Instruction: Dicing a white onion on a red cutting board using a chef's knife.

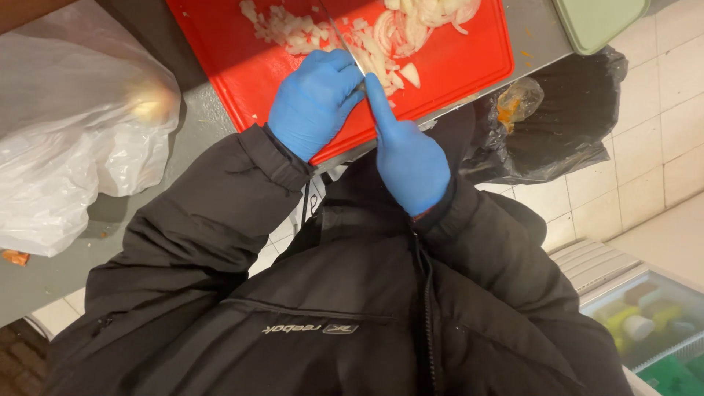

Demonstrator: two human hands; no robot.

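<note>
At the far left of the frame one translucent plastic bag point(70, 125) is seen on the grey surface point(44, 279), with one whole onion point(150, 103) showing through it. At upper centre one red cutting board point(249, 66) is laid, and on it chopped onion point(337, 33) is heaped — too many pieces to be counted. Two blue-gloved hands are at work: the left hand point(315, 99) is curled shut beside the blade, and the right hand point(407, 158) is clenched on the handle of one knife point(345, 44), forefinger laid along its spine. The step is judged best done with fingertips tucked back and the blade rocked evenly — the pile kept gathered. At upper right one pale green lid point(598, 22) and one black rubbish bag point(557, 125) are seen.
</note>
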